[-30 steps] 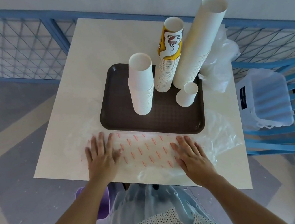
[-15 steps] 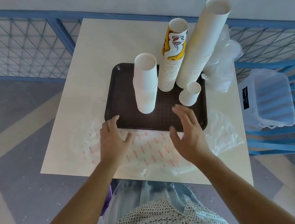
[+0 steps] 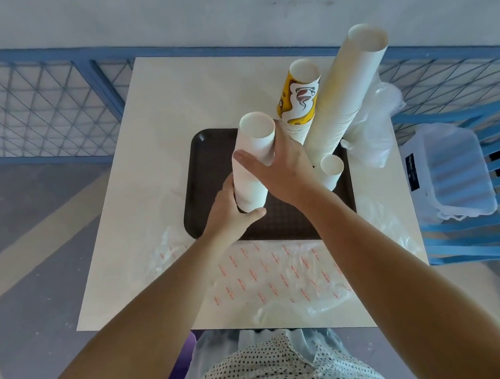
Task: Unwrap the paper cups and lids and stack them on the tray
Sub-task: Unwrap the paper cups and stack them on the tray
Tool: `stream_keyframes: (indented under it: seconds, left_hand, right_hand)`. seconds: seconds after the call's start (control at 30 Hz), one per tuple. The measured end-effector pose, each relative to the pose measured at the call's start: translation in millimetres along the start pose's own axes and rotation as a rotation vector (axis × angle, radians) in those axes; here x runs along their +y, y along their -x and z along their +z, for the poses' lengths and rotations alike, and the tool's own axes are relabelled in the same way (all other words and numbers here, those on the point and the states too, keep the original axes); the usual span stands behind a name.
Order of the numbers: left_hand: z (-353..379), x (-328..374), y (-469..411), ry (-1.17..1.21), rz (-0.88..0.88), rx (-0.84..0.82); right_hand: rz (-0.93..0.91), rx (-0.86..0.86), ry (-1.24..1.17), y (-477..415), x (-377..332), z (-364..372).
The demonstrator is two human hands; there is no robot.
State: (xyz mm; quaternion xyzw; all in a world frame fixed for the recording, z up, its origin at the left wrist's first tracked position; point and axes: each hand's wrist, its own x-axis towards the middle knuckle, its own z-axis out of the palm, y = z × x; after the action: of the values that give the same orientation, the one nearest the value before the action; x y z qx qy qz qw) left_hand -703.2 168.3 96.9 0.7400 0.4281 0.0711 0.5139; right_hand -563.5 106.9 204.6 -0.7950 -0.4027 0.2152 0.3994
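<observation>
Paper cups (image 3: 347,89) stand in stacks on the brown tray (image 3: 207,169), which rests at the centre of the pale tabletop (image 3: 150,177). Nearer than the tray, a clear wrapper (image 3: 273,276) with red print lies flat on the tabletop, its far edge meeting the tray's near rim. On the left half of the tray, the left hand (image 3: 229,211) grips the base of the short white stack (image 3: 250,186), fingers curled round its left side, thumb across its near side. The right hand (image 3: 281,169) grips the same stack higher up, thumb laid across the near face, fingers wrapped behind. Whether the stack base touches the tray cannot be determined. At the tray's right edge stands a single cup (image 3: 332,169). At the tray's far side stand the yellow printed stack (image 3: 300,98) and, toward the tray's far right corner, the tall white stack (image 3: 340,112). Crumpled clear plastic (image 3: 376,117) lies just beyond the tray's far right corner. A blue mesh railing (image 3: 21,105) runs beyond the tray.
</observation>
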Motion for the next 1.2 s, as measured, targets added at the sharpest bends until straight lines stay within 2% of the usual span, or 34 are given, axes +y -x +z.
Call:
stream_keyframes:
  seconds: [0.1, 0.4, 0.63, 0.83, 0.93, 1.2]
  left_hand:
    - [2.6, -4.9, -9.5, -0.026, -0.058, -0.025]
    - [20.2, 1.6, -22.6, -0.024, -0.107, 0.109]
    - [20.8, -4.7, -23.3, -0.058, -0.044, 0.124]
    - [22.7, 0.6, -16.2, 0.128, -0.009, 0.079]
    - [19.9, 6.2, -8.4, 0.214, -0.005, -0.02]
    - [9.6, 39.4, 1.3, 0.227, 0.041, -0.071]
  right_hand:
    - [0.036, 0.024, -0.01, 2.8, 3.1, -3.1]
    - [0.045, 0.037, -0.103, 14.0, 9.1, -2.5]
    - [0.088, 0.087, -0.167, 19.5, 14.5, -8.4]
    - [0.09, 0.078, -0.143, 15.9, 4.6, -22.4]
    - [0.079, 0.05, -0.088, 11.4, -7.3, -38.3]
    - [0.018, 0.047, 0.126, -5.5, -45.8, -72.5]
